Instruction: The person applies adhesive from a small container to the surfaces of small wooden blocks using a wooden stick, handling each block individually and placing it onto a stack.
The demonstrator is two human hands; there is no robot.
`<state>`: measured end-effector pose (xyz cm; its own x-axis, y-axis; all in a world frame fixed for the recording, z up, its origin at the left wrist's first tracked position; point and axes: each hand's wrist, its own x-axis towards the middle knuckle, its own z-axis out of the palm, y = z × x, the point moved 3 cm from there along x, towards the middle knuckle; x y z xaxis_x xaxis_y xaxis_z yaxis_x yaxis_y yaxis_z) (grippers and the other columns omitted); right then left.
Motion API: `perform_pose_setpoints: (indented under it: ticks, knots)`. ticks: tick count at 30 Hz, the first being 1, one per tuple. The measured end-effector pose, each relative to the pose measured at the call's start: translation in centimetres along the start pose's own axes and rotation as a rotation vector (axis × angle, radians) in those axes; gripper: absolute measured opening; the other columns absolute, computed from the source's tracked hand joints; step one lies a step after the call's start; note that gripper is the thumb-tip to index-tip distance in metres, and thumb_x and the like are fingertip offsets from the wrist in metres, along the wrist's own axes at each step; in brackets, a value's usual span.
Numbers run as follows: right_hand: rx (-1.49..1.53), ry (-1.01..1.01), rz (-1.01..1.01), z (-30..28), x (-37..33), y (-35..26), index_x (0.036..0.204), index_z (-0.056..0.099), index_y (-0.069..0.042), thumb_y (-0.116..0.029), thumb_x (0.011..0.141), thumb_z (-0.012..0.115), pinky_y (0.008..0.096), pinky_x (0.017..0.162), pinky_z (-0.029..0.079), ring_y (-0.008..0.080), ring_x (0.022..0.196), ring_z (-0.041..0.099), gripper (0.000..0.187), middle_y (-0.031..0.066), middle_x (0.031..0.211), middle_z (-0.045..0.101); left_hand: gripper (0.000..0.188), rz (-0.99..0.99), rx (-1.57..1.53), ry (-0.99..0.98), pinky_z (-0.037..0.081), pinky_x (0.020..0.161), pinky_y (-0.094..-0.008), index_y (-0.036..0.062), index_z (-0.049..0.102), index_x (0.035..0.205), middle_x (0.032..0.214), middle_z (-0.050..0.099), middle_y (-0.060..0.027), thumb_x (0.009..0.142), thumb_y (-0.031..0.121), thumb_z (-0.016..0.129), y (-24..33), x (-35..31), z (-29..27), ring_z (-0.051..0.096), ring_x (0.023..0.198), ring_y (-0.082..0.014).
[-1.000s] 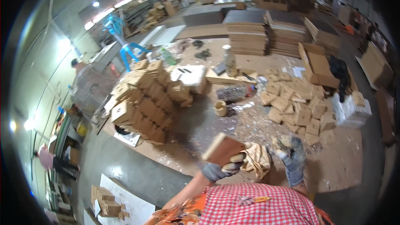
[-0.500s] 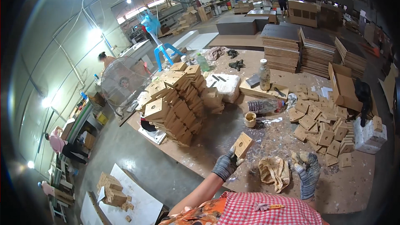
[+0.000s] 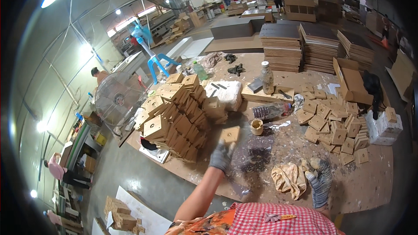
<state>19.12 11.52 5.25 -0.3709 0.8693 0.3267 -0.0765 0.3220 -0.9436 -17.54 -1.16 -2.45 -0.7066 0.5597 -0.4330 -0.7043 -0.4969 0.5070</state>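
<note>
My left hand [image 3: 222, 156], in a grey knitted glove, grips a flat wooden block [image 3: 230, 134] with a hole in its middle, just right of a tall stack of similar blocks [image 3: 176, 119]. At the front of the table my gloved right hand [image 3: 320, 180] is held with its fingers curled in. Whatever it may hold is hidden. Beside that hand lies a crumpled cream cloth [image 3: 288, 182]. A small stained cup [image 3: 257, 127] stands between the stack and a loose heap of blocks [image 3: 337, 124] on the right.
Behind the cup are a plastic bottle [image 3: 271, 111] on its side, an upright bottle [image 3: 267, 78] and a white wrapped bundle [image 3: 224, 95]. A cardboard box [image 3: 350, 82] and dark-topped panel stacks [image 3: 281, 45] stand farther back. A fan [image 3: 117, 98] is at the left.
My left hand has moved left and away from me with the wooden block, toward the tall stack. My right hand has stayed by the cloth. The view has shifted slightly.
</note>
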Motion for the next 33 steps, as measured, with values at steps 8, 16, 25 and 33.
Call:
perform_pose_setpoints:
  ticks: [8, 16, 25, 33]
  knots:
    - [-0.001, 0.154, 0.041, -1.0, -2.2, -0.4, 0.111, 0.058, -0.001, -0.014, 0.075, 0.074, 0.0337, 0.091, 0.044, 0.0188, 0.098, 0.056, 0.042, 0.0075, 0.107, 0.059, 0.04, 0.23, 0.019, -0.033, 0.061, 0.078, -0.0317, -0.003, 0.046, 0.125, 0.121, 0.054, -0.0166, 0.092, 0.017, 0.057, 7.3, 11.4, 5.4, 0.06, 0.101, -0.029]
    - [-0.094, 0.286, 0.033, -1.9, -5.6, -1.0, 0.11, 0.059, -0.001, -0.013, 0.074, 0.076, 0.0341, 0.091, 0.045, 0.02, 0.102, 0.056, 0.041, 0.0084, 0.109, 0.059, 0.04, 0.196, -0.05, 0.095, 0.059, 0.072, -0.028, 0.0047, 0.052, 0.122, 0.118, 0.058, -0.0069, 0.089, 0.023, 0.064, 10.6, 16.1, 7.5, 0.058, 0.103, -0.0231]
    - [0.018, 0.335, 0.124, 0.1, -5.6, -2.5, 0.114, 0.058, -0.001, -0.009, 0.082, 0.067, 0.0322, 0.091, 0.046, 0.0187, 0.103, 0.057, 0.034, 0.0079, 0.112, 0.057, 0.029, 0.14, -0.042, 0.222, 0.056, 0.078, -0.0347, 0.0035, 0.056, 0.111, 0.109, 0.055, -0.0114, 0.089, 0.022, 0.061, 12.3, 17.8, 5.8, 0.054, 0.095, -0.0296]
    - [0.034, 0.123, 0.218, 2.1, -4.2, -3.0, 0.112, 0.06, 0.0, -0.013, 0.085, 0.065, 0.0299, 0.088, 0.046, 0.0168, 0.1, 0.057, 0.029, 0.0071, 0.11, 0.058, 0.019, 0.135, -0.083, 0.16, 0.055, 0.083, -0.0426, 0.0038, 0.058, 0.104, 0.108, 0.056, -0.0156, 0.091, 0.018, 0.054, 12.6, 18.8, 5.3, 0.051, 0.097, -0.0388]
